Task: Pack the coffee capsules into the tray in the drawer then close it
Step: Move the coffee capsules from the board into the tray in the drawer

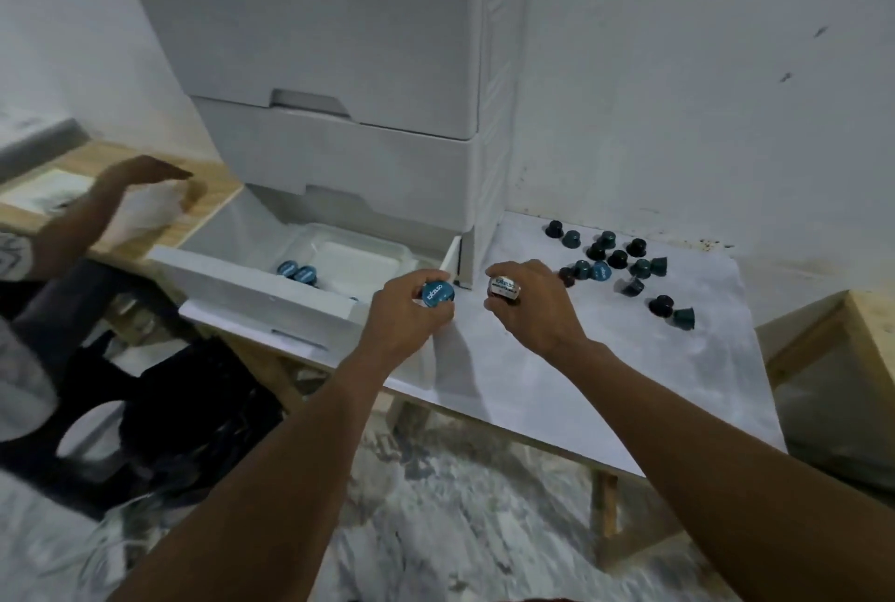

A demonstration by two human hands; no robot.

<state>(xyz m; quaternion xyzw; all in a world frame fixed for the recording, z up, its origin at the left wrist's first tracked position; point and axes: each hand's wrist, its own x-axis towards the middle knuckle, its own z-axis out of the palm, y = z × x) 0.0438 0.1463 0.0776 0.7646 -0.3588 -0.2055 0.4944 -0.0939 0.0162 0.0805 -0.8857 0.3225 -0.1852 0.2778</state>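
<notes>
A blue-lidded capsule (438,294) is pinched in the left hand (404,311) and a silver-lidded capsule (503,287) in the right hand (535,306), near the table's (581,383) left edge beside the open drawer (252,284), whose tray (387,253) holds two more. Loose capsules (617,258) are scattered near its back edge. Each is judged light, stiff and prone to rolling, and probably best gripped at the rim.

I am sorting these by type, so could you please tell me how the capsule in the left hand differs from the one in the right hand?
The left hand pinches a blue-lidded capsule; the right hand pinches a silver-lidded capsule. The blue-lidded capsule is beside the open drawer; the silver-lidded capsule is over the white table. Both show printed lids to the camera.
</notes>
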